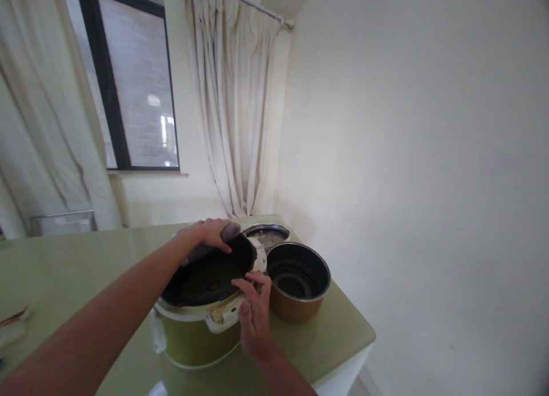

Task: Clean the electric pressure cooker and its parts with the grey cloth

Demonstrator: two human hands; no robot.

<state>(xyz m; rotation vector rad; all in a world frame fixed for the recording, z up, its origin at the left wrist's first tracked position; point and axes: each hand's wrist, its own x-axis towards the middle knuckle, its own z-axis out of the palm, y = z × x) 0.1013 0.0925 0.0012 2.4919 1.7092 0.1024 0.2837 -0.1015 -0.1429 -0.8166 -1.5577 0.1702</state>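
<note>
An electric cooker body (197, 342) with a white rim and greenish side stands on the table in front of me. Its inner pot is out, and the dark inside shows a small round piece in the middle of the bottom. My left hand (214, 234) reaches across the opening and is closed on a grey cloth (231, 231) at the far rim. Part of the cloth is hidden behind the hand and forearm. At the near right rim, by the latch, my right hand (256, 313) has its fingers curved and apart, seemingly resting against the edge.
Right of the cooker sits an inner pot (298, 307), brown outside and black inside. Behind it lies a round metal-edged lid (268, 233). The green tabletop (338, 327) ends at a rounded right corner near the wall. Some small item (15, 327) lies far left.
</note>
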